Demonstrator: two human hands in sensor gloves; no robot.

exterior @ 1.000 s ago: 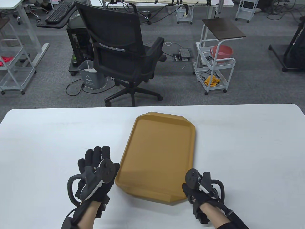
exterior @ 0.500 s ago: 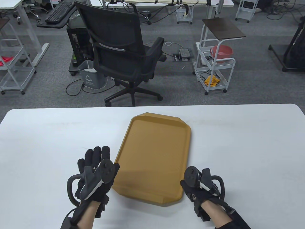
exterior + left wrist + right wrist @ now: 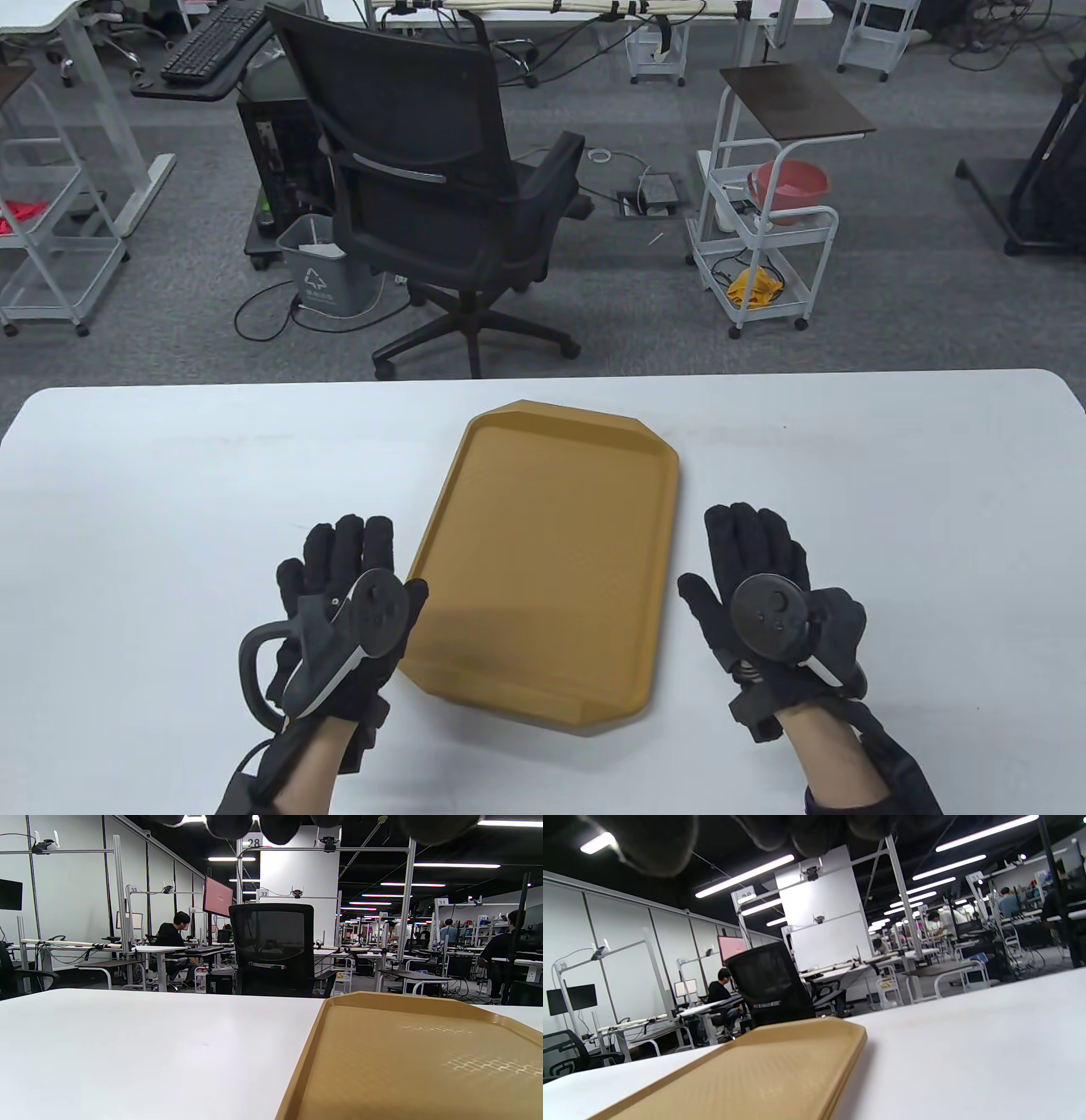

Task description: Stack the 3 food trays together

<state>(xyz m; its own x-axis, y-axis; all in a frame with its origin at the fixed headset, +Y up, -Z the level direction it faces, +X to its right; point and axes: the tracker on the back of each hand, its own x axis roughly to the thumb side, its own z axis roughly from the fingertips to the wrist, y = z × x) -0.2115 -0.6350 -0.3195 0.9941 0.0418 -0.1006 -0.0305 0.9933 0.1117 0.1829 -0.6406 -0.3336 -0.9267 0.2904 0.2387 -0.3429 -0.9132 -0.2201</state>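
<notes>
Tan tray stack (image 3: 547, 560) flat, mid-table

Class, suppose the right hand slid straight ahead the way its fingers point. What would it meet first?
Probably nothing: the right hand points along bare table, beside the tray stack, toward the far edge.

Grey carpeted office: black mesh chair (image 3: 433, 187) at twelve o'clock, white wire cart (image 3: 764, 246) at one o'clock.
</notes>
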